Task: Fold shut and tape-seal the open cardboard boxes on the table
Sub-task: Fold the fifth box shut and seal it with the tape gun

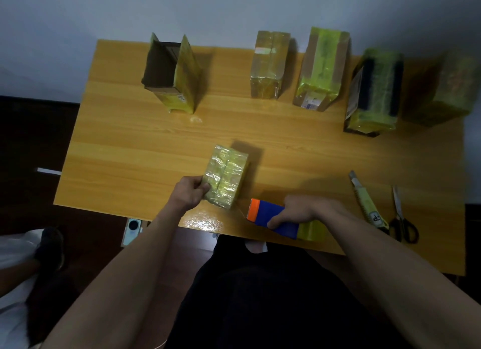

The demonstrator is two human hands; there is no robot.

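1. My left hand [192, 189] gripped the near-left end of the small taped box [226, 175], fingers curled against its side, as it lay flat on the wooden bench [130, 145] near the front edge.
2. My right hand [303, 210] was clamped round the blue tape dispenser [270, 215], just right of that box; its orange toothed end pointed left toward the box and its yellow tape roll [311, 230] sat under my wrist.
3. I could not tell whether a strand of tape ran from the dispenser to the box.
4. At the far left stood 1 open box [169, 72], its flaps upright and its dark inside showing.
5. Along the far edge to the right stood 4 more boxes wrapped in yellowish tape: a small sealed box [269, 64], a taller sealed box [321, 67], a dark-striped box [374, 90] and a blurred box [447, 88] at the far right.
6. A yellow utility knife [367, 200] lay near right on the bench, with black-handled scissors [400, 215] just beside it.
7. A phone [134, 230] showed below the bench's near edge, on the left.
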